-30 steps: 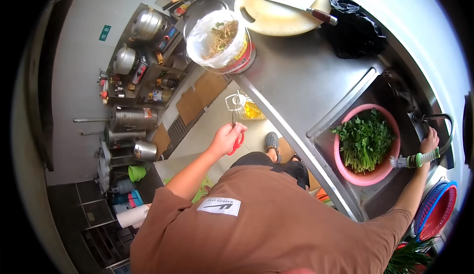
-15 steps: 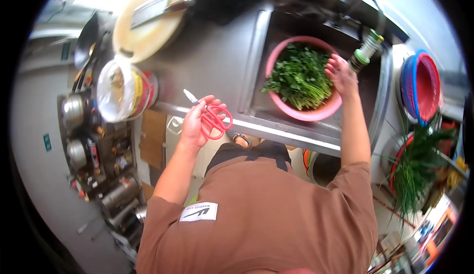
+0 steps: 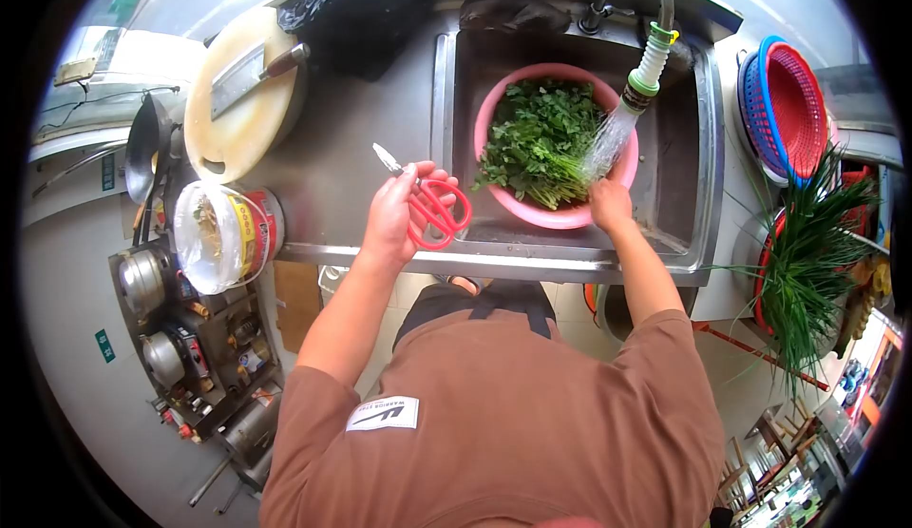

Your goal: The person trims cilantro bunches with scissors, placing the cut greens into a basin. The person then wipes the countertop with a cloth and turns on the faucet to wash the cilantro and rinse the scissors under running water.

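Observation:
Red-handled scissors (image 3: 439, 212) lie in my left hand (image 3: 391, 216), which is closed around them over the counter's front edge, left of the sink. Their metal blades point up and to the left. A pink basin (image 3: 486, 119) stands in the sink, heaped with leafy green herbs (image 3: 541, 134) that look like cilantro or celery. At the basin's near right side, my right hand (image 3: 610, 203) has its fingers curled at the stem ends, partly hidden. Water pours from the green-and-white faucet nozzle (image 3: 648, 67) onto the stems beside that hand.
A cleaver (image 3: 237, 81) rests on a round cutting board (image 3: 214, 134) at the left. Below it stands a lined bucket (image 3: 255, 233) with scraps. Red and blue colanders (image 3: 793, 110) and long green leaves (image 3: 807, 262) are at the right. A black plastic bag (image 3: 356, 19) lies at the back.
Water now runs from the faucet. My right hand has gone from open at the basin's right side down to the stem ends. The scissors remain in my left hand; the view has shifted.

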Demonstrator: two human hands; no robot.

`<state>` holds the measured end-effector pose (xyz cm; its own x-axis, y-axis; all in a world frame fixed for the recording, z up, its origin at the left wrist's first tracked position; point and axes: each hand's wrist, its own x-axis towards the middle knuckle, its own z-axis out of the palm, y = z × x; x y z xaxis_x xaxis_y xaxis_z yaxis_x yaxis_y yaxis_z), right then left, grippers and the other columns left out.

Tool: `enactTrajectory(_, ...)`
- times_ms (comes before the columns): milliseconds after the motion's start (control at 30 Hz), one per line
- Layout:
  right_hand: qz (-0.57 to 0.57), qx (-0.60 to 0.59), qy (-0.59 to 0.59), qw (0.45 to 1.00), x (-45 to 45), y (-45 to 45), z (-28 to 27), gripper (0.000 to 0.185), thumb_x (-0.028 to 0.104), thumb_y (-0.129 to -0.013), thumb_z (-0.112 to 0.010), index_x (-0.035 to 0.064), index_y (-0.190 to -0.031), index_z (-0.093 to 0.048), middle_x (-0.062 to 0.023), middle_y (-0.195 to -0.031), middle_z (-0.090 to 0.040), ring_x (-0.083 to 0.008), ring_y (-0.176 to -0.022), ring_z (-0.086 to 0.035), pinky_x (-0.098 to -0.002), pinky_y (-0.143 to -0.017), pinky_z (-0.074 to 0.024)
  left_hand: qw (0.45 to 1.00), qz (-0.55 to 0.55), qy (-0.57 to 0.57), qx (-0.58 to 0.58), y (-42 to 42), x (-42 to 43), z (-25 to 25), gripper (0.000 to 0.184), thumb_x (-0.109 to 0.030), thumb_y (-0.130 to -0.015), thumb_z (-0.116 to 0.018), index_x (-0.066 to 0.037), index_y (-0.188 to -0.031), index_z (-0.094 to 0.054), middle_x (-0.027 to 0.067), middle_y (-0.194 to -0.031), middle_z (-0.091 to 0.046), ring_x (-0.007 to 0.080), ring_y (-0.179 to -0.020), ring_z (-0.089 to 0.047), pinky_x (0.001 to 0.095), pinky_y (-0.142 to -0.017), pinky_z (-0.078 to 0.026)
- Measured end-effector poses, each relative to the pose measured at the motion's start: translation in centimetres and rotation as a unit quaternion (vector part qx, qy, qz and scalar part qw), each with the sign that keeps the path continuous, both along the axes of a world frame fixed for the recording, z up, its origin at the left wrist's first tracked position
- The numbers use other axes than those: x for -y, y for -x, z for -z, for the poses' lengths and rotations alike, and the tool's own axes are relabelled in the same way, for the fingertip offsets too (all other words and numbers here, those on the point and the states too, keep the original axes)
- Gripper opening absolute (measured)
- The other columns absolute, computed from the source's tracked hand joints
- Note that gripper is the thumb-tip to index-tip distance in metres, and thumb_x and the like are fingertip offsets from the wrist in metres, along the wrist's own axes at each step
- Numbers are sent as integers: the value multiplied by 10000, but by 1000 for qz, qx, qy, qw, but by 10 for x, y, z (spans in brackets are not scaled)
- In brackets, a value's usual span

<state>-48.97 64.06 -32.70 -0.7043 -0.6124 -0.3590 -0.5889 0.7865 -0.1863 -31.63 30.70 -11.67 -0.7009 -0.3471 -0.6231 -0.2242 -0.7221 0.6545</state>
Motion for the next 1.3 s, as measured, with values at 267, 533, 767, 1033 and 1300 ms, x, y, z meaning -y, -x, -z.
enactTrajectory(267, 261, 36, 25, 964, -47, 45, -22, 233, 171, -910, -508, 58, -982, -698, -177, -972, -695, -376, -916, -667, -467, -827, -537, 999, 6, -32, 18, 25, 0, 15, 324, -258, -1054, -387, 22, -1148, -521, 178, -1055, -648, 316, -1015, -664, 410, -852, -586)
enactTrajectory(533, 443, 538, 678, 234, 69, 74, -68, 298, 236, -960, -545, -50, -983, -625, -172, -927, -679, -319, -858, -677, -438, -806, -580, 992, 57, -91, 73, 92, -27, 89, 285, -219, -1024, -443, 35, -1145, -487, 217, -1080, -634, 336, -961, -674, 446, -799, -604)
enactTrajectory(767, 483, 555, 589, 335, 116, 43, -69, 171, 141, -904, -635, -11, -973, -670, -175, -913, -696, -285, -860, -685, -397, -812, -573, 981, 68, -146, 107, 107, -31, 154, 243, -11, -930, -516, 0, -1169, -472, 224, -1083, -639, 321, -868, -700, 479, -791, -608)
enactTrajectory(1033, 439, 442, 472, 624, 125, 17, -106, 384, 173, -962, -578, -32, -1286, -545, -158, -1259, -598, -284, -1163, -583, -377, -976, -478, 981, 106, -129, 98, 106, -41, 151, 547, 16, -906, -559, 6, -1379, -283, 206, -1040, -642, 327, -888, -710, 440, -748, -619)
enactTrajectory(1300, 538, 472, 592, 369, 72, 57, -81, 169, 148, -954, -556, 23, -1055, -611, -135, -1051, -657, -246, -974, -640, -409, -897, -519, 981, 89, -141, 97, 101, -43, 150, 590, 44, -906, -520, -9, -1425, -244, 219, -1050, -628, 312, -825, -709, 416, -690, -622)
